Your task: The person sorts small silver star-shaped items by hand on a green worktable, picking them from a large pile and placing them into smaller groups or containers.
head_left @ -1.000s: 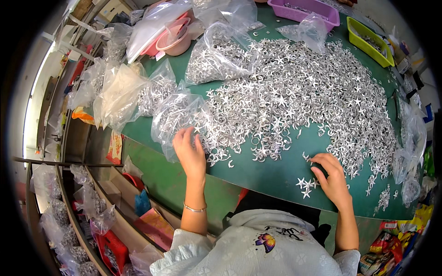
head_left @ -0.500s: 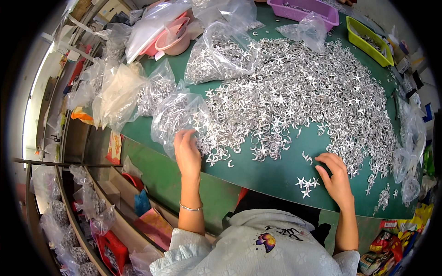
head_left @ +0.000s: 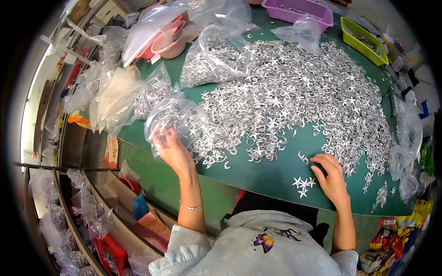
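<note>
A broad heap of small silvery metal pieces (head_left: 276,96), among them starfish and open rings, covers much of the green table (head_left: 258,177). At the heap's near left end my left hand (head_left: 175,152) is against a clear plastic bag (head_left: 172,115) with similar pieces inside. Its fingers look extended and slightly apart, partly behind the plastic; nothing shows in them. My right hand (head_left: 330,179) rests at the heap's near edge, thumb and fingers apart, holding nothing visible. Left of it lie a small group of starfish pieces (head_left: 304,185) and a few loose pieces (head_left: 302,158).
A larger filled clear bag (head_left: 214,62) stands behind the left bag, with a pink basin (head_left: 169,43) beyond. Purple (head_left: 299,14) and yellow-green (head_left: 363,41) trays sit at the far right. Shelves with bagged parts (head_left: 60,216) stand at lower left.
My left hand has shifted left and further against the clear bag, its fingers now more extended. My right hand has kept nearly the same place by the heap. The whole view has moved slightly.
</note>
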The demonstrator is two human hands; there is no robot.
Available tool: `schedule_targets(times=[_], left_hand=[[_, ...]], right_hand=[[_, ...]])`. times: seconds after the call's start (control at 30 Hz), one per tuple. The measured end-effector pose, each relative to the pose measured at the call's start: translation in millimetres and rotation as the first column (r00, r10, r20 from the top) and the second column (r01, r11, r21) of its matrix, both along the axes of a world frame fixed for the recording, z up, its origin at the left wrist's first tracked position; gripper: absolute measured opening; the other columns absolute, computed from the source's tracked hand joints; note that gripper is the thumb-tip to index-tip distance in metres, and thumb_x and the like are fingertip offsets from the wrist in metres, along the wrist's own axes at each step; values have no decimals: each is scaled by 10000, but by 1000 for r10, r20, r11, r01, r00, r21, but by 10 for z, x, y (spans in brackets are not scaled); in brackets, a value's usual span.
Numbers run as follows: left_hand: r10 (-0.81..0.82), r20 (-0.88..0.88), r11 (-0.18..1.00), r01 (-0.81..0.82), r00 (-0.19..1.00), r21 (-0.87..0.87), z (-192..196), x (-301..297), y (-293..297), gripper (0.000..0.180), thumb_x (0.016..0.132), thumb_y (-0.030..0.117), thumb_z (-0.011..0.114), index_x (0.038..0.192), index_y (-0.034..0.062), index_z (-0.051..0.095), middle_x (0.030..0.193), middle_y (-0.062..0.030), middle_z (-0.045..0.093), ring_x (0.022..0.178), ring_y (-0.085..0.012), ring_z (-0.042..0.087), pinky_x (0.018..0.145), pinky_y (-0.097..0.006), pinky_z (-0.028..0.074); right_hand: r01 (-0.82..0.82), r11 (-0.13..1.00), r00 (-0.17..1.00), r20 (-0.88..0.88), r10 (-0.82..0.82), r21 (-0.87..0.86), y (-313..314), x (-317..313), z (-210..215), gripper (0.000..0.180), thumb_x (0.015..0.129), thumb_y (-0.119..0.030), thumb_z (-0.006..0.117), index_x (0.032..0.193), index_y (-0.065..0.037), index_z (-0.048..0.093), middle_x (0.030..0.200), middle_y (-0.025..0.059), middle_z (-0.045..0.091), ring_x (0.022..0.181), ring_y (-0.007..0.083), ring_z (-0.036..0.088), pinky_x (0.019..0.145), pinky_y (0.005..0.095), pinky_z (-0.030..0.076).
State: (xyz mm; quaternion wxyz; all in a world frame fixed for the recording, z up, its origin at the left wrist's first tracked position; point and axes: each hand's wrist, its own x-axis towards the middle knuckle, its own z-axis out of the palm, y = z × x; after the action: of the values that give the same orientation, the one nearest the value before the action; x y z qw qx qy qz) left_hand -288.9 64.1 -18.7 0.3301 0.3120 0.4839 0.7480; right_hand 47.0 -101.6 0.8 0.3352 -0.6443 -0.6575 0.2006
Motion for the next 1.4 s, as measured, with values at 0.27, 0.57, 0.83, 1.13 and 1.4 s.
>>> schedule_targets(times=[0.27,0.57,0.83,1.13,1.4], left_hand=[[-395,-192,907,348,899,-236,183,679,-601,467,883,-53,558,1337,-46,451,1322,-134,504,1221,-224,501,967,-323,440],[-547,-835,681,611,56,-405,105,1233,-948,393,810,38,683,1191,71,589,1204,-112,539,1103,-293,523,942,-396,374],[-921,-219,384,840,321,-383,91,1333,-1021,441,800,-39,675,1220,34,562,1087,-121,603,916,-222,593,814,-300,480],[-682,-717,560,734,144,-385,94,1394,-1111,331,811,-10,680,1134,20,615,1084,-181,603,1001,-352,588,881,-375,471],[-621,-783,556,727,40,-403,146,1460,-1152,330,822,-7,665,1145,13,604,1099,-179,595,1035,-352,570,914,-392,449]], right_hand=[[4,996,997,76,-11,87,185,65,-33,176,804,-25,671,976,0,641,979,132,617,908,313,581,813,386,456],[-115,977,967,246,69,179,768,-112,-336,134,776,-50,682,895,-39,621,1011,98,561,946,281,536,836,387,401],[-141,938,426,-875,-232,-317,267,-153,-74,90,923,-92,614,954,-9,631,905,53,652,780,98,580,726,239,473],[515,856,824,-298,-482,42,-484,875,56,39,856,-42,649,875,-8,644,773,21,609,717,90,532,645,238,420],[681,538,409,350,-843,498,-945,2277,32,95,865,-84,634,897,5,637,865,125,615,727,261,563,676,345,452]])
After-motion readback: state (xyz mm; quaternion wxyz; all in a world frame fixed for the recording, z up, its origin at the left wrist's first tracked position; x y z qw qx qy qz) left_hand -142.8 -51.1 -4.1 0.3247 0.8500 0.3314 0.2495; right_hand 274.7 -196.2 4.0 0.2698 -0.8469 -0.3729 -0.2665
